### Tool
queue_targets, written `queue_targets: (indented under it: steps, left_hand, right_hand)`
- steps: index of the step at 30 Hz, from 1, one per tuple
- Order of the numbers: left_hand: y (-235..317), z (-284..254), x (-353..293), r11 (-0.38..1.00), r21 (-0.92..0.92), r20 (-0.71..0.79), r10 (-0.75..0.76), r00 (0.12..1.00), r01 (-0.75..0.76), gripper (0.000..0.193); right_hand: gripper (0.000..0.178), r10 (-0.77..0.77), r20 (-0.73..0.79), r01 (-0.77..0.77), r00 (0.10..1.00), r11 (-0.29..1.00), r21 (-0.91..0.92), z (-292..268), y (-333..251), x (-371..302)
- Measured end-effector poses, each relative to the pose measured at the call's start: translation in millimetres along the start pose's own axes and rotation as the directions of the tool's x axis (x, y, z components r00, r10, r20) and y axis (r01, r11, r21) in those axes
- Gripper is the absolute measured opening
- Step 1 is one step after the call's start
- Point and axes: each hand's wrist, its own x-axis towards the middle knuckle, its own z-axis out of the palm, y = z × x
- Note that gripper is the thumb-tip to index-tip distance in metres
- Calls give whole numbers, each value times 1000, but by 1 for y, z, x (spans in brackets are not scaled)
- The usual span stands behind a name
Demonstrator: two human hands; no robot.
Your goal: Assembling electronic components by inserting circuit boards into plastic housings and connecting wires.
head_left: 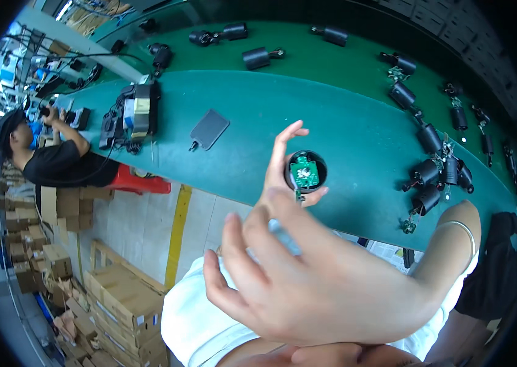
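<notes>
My left hand (276, 164) is curled round a short black cylindrical housing (321, 166), its open end facing up. Inside the housing sits a green circuit board (305, 171) with small parts on it. Close to me, my right hand (332, 281) is closed on a slim hand tool with a pale blue-grey handle (285, 237); its exact kind is not clear. A thin tip shows by the housing's near rim, partly covered by my fingers. Whether the tip touches the board I cannot tell.
Several black cylinders with wires and boards lie in a cluster (436, 171) at right and along the green back strip (295, 46). A dark flat pad (209, 129) and black boxes (143, 110) lie left on the bench. A co-worker (56, 159) sits far left, above stacked cartons (124, 293).
</notes>
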Motion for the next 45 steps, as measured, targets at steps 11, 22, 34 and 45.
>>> queue_targets:
  steps: [11,22,34,45]
  left_hand:
    - [-13,-8,2,990,4,31,141,990,-141,109]
    - [-9,-5,-1,995,-55,-18,87,996,-88,108]
    - [-9,7,5,997,-46,-11,69,998,-69,101]
    - [-4,6,8,987,-158,-39,36,999,-42,99]
  right_hand:
    - [30,-47,63,50,997,997,-57,-20,25,-51]
    - [34,-557,-303,586,773,811,6,20,55,-29]
    - [19,-508,-197,538,839,828,156,12,23,-26]
    - [27,79,61,-76,995,995,-60,-27,17,-55]
